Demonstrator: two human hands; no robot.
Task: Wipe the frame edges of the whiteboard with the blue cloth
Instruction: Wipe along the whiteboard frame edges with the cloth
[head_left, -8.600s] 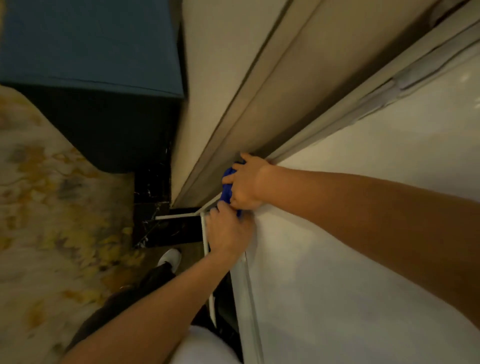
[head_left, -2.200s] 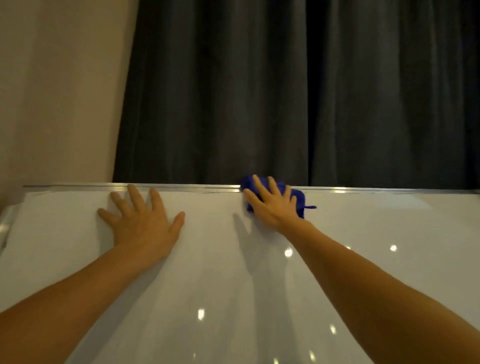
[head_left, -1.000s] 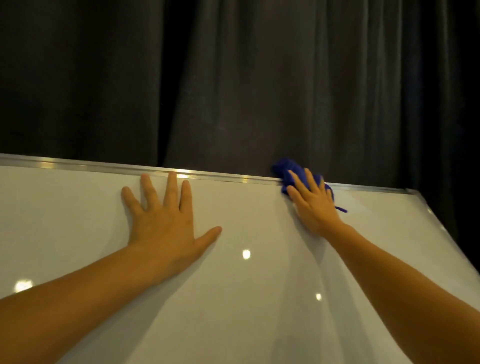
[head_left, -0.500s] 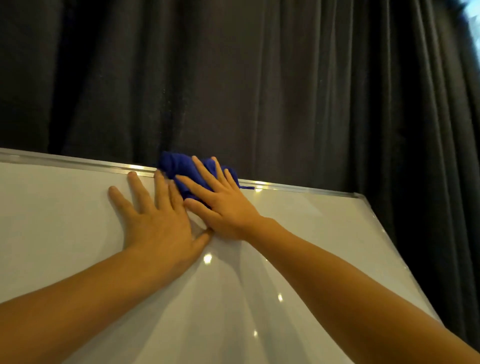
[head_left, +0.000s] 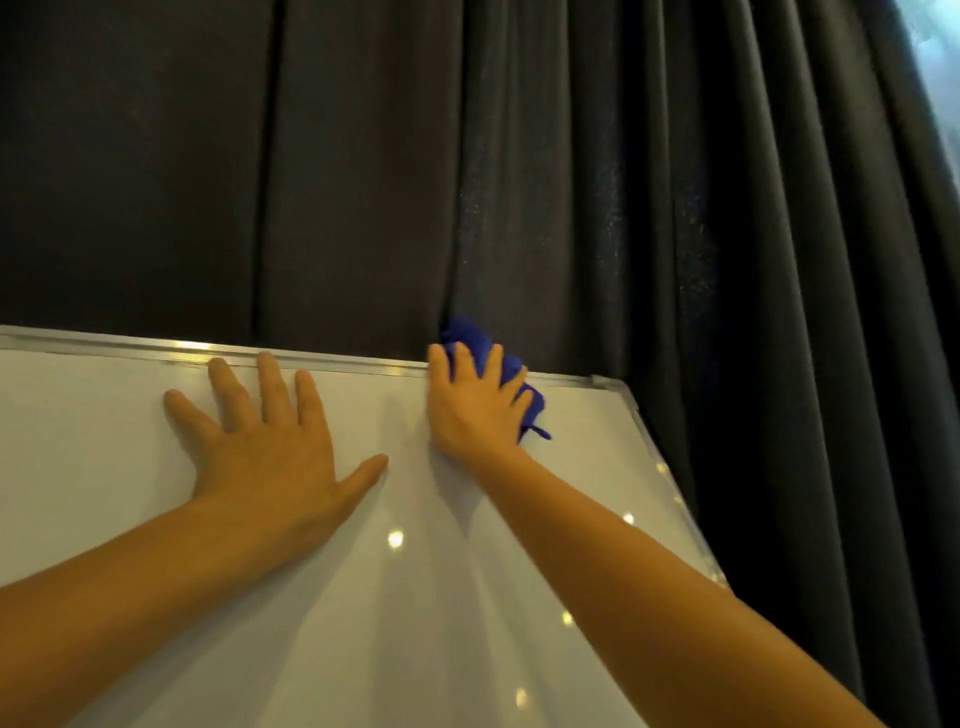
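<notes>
The whiteboard (head_left: 130, 441) fills the lower part of the view, with a silver metal frame (head_left: 130, 347) along its top edge and down its right side. My right hand (head_left: 475, 408) presses the bunched blue cloth (head_left: 470, 340) against the top frame, a short way left of the upper right corner (head_left: 605, 383). Part of the cloth sticks up above the frame, and a bit of it hangs out under my palm. My left hand (head_left: 265, 447) lies flat on the white surface, fingers spread, its fingertips close to the top frame.
A dark pleated curtain (head_left: 571, 182) hangs right behind the board and down its right side. A strip of bright window (head_left: 940, 67) shows at the top right corner. Light spots reflect on the glossy board.
In the last half second my right hand has slid the cloth to the right along the top frame, away from my left hand. My left hand has stayed flat on the board.
</notes>
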